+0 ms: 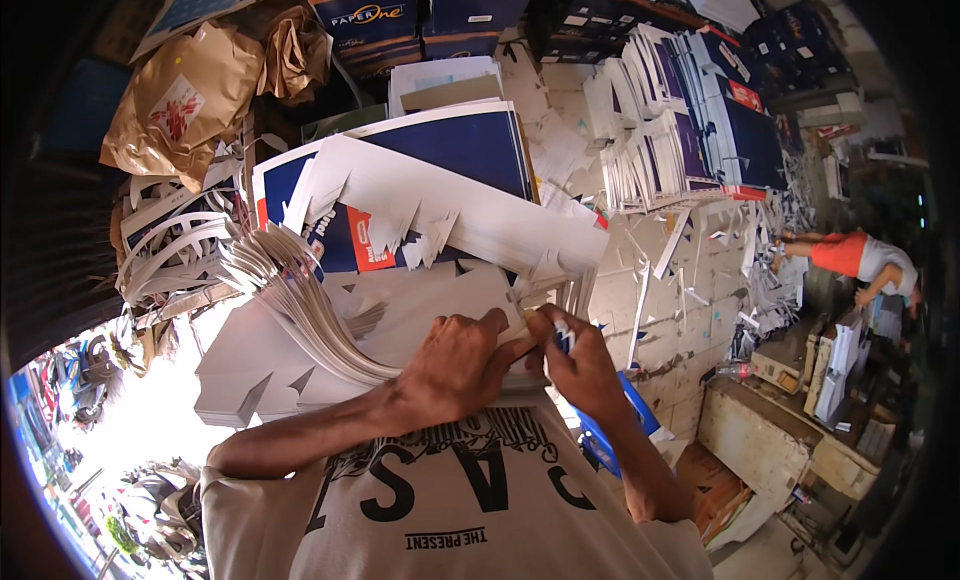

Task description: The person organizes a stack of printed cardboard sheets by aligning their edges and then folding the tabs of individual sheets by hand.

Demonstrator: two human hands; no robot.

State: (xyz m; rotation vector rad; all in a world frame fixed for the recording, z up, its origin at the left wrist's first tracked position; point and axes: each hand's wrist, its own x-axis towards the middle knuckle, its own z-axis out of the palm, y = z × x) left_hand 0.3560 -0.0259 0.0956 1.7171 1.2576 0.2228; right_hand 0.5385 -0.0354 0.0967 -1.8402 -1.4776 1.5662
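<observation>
Just in front of my shirt lies a stack of white card sheets [420, 295] with notched edges. Across it, a bundle of curved card sheets [310, 320] bends up at the left and runs under my left wrist. My left hand [455, 365] is closed at the stack's right end, its fingers curled around the sheet edges. Right beside it, my right hand [578, 358] pinches at the same edge, thumb and forefinger close to the left fingertips. Something whitish shows among the right fingers, too small to name. The palms hide how many sheets are gripped.
Beyond the stack lie a long white card strip [460, 195] and dark blue printed sheets [450, 145]. Brown paper packages [185, 105] stand far left, tall sheet piles [655, 120] far right. Scraps litter the tiled floor [665, 320]. A person in red shorts [840, 255] bends at right.
</observation>
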